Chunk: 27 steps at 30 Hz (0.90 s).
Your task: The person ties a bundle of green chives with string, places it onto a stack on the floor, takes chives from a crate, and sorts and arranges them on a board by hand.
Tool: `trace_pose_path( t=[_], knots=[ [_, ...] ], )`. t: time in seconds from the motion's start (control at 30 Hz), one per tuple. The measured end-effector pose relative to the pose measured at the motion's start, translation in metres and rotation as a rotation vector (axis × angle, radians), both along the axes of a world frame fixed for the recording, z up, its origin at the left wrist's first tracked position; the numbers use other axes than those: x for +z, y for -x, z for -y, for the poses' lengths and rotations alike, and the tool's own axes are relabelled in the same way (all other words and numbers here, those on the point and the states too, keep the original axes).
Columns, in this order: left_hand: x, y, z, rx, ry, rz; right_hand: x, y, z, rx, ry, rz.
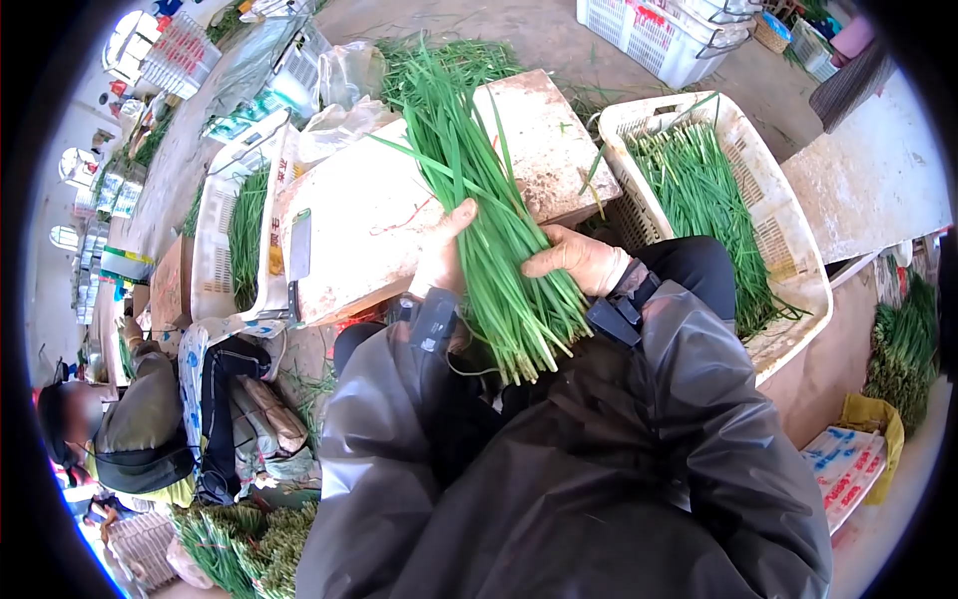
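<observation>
A thick bundle of long green stalks [484, 215] lies across the space between my two hands, its pale cut ends pointing down toward my lap. My left hand [441, 250] is wrapped round the bundle's left side, thumb on top. On the right side, my right hand [574, 260] grips the same bundle, its thumb over the stalks. Both hands wear pale gloves. Behind the bundle stands a white, stained work board [369, 225]. A cleaver [300, 245] lies on the board's left edge.
A white crate [798, 235] of green stalks stands at my right, another crate [212, 250] at the left. More loose greens [449, 62] lie behind the board. A person [145, 419] sits at the far left. White crates [649, 35] stand at the back.
</observation>
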<state>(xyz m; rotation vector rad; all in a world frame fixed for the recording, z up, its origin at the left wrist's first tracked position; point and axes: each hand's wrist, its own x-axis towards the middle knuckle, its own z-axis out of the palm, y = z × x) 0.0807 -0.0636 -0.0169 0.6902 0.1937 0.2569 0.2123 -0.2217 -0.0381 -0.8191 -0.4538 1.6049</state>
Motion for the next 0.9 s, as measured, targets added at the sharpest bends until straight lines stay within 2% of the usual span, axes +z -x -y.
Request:
trace_pose_path(
  t=[0.23,0.47,0.57,0.67,0.77,0.9],
  knots=[
    [0.004,-0.002,0.000,0.122,0.012,-0.218,0.014,0.003,0.000,0.017,0.056,0.143],
    [0.001,-0.005,-0.006,0.263,-0.042,-0.298,0.009,0.012,0.004,-0.165,-0.182,0.844],
    [0.000,-0.003,-0.008,0.245,-0.088,-0.242,0.015,0.007,0.003,-0.121,-0.164,0.723],
    [-0.005,-0.003,-0.012,0.137,-0.023,-0.119,0.012,0.000,0.004,-0.099,-0.153,0.651],
    [-0.016,-0.006,-0.012,0.154,-0.008,-0.038,0.019,0.000,0.004,-0.071,-0.079,0.574],
    [-0.022,-0.010,-0.012,0.125,-0.004,0.016,0.013,-0.002,0.001,-0.066,-0.201,0.728]
  ],
)
